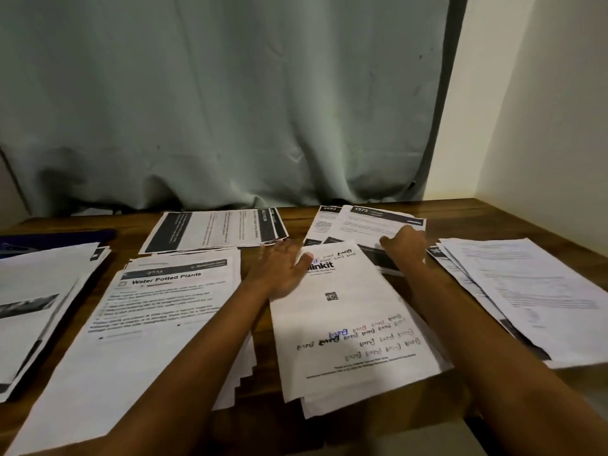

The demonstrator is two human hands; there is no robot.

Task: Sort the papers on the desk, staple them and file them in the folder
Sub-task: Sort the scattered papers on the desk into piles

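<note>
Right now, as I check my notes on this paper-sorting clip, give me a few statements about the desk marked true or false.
1. The left hand rests on the far corner of the blinkit sheet. True.
2. The right hand holds a stapler. False: it touches the sheet headed 1573; no stapler shows.
3. The Water Potted Plants sheet lies left of the blinkit sheet. True.
4. A bare window stands behind the desk. False: a curtain hangs there.

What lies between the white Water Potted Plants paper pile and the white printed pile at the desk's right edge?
Head view: the white blinkit-headed paper pile, with a QR code and handwriting on its top sheet.
</note>
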